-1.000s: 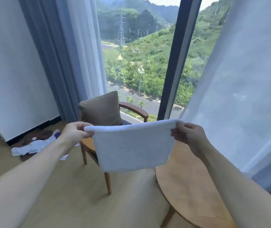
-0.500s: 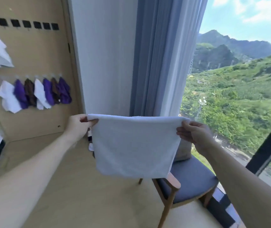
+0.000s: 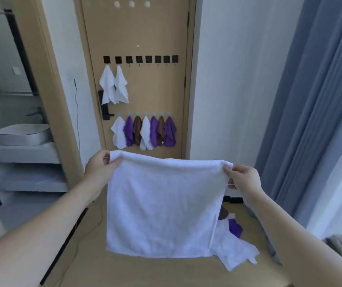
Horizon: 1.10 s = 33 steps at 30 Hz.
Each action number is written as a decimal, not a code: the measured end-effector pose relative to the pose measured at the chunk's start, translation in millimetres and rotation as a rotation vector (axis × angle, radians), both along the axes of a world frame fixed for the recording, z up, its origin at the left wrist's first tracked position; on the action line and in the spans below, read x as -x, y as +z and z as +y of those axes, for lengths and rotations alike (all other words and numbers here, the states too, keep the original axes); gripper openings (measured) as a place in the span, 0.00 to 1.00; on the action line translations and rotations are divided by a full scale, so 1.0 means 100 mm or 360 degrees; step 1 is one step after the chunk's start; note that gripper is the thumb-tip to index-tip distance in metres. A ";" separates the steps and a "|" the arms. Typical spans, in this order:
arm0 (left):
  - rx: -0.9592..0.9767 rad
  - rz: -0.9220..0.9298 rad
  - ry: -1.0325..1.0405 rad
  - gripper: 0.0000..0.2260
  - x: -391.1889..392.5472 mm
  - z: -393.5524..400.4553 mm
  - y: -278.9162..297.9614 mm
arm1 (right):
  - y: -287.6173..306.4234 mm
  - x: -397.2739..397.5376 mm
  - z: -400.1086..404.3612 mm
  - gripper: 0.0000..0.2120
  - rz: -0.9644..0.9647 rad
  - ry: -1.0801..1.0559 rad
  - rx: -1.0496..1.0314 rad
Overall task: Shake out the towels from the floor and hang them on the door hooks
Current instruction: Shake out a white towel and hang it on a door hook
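Head view: the left hand (image 3: 98, 169) and the right hand (image 3: 241, 180) hold a white towel (image 3: 161, 208) spread flat in front of the person, facing the door (image 3: 137, 83). Each hand's fingers pinch 1 top corner, thumb in front and curled fingers behind, so the upper edge is stretched almost straight and the cloth hangs free, clear of the floor (image 3: 166, 272).

The towel looks already opened out, so the step in hand is judged to be the carry to the hooks (image 3: 140, 59). The top row has 8 black hooks; 2 on the left carry white towels (image 3: 114, 87) and 6 stand bare. The lower row (image 3: 144, 132) looks full, with white, purple and brown cloths side by side.

Next, the move calls for walking closer, lifting the towel and choosing a bare top hook, likely the 3rd from the left. A flat edge will probably not catch, so 1 corner or a bunched fold should go over the hook while the other hand lets go.

A pile (image 3: 233, 243) of white, purple and brown cloths lies on the floor behind the towel's lower right corner, so more rounds seem to remain.
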<state>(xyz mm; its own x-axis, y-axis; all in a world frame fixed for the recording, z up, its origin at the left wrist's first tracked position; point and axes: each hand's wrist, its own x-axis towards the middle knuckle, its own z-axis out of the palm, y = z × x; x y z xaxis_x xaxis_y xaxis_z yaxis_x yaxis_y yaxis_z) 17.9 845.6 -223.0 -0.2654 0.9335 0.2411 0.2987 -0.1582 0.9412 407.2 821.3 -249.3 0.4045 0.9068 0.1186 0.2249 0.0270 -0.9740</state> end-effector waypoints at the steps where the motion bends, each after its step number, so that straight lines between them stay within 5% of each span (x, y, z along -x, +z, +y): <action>1: 0.0026 -0.0003 0.0037 0.05 0.08 0.17 0.03 | 0.00 0.07 0.26 0.16 -0.0014 0.0048 0.0006; 4: 0.0089 0.0061 0.0131 0.10 0.29 0.65 0.09 | 0.00 0.24 1.01 0.20 -0.0071 0.0167 -0.0006; 8: 0.0152 0.0086 0.0315 0.05 0.53 1.24 0.13 | 0.02 0.52 1.89 0.10 0.0045 0.0356 0.0004; 17: 0.0149 -0.0540 0.0314 0.08 1.06 2.73 0.27 | 0.46 1.39 3.35 0.12 0.0557 0.0381 -0.0077; 22: 0.0113 -0.0532 0.0156 0.07 1.49 3.83 0.37 | 0.72 1.88 4.29 0.12 0.0747 0.0285 -0.0100; 25: 0.0151 -0.0485 0.0036 0.04 1.74 4.43 0.49 | 0.84 2.06 4.80 0.12 0.0668 0.0404 -0.0046; 29: 0.0140 -0.0258 -0.0279 0.07 2.09 5.13 0.69 | 1.03 2.20 5.39 0.28 0.0292 0.0700 -0.0104; 33: 0.0140 -0.0004 -0.0277 0.10 2.33 5.74 0.79 | 1.19 2.32 5.94 0.24 -0.0062 0.0872 -0.0117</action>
<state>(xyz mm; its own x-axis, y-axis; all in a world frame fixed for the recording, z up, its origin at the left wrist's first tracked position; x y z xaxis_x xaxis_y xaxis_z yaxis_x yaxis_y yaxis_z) -215.1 1419.5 -143.8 -0.0986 0.9828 0.1561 0.2717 -0.1243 0.9543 175.1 1415.5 -130.4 -0.1298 0.9722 0.1947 0.1947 0.2176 -0.9564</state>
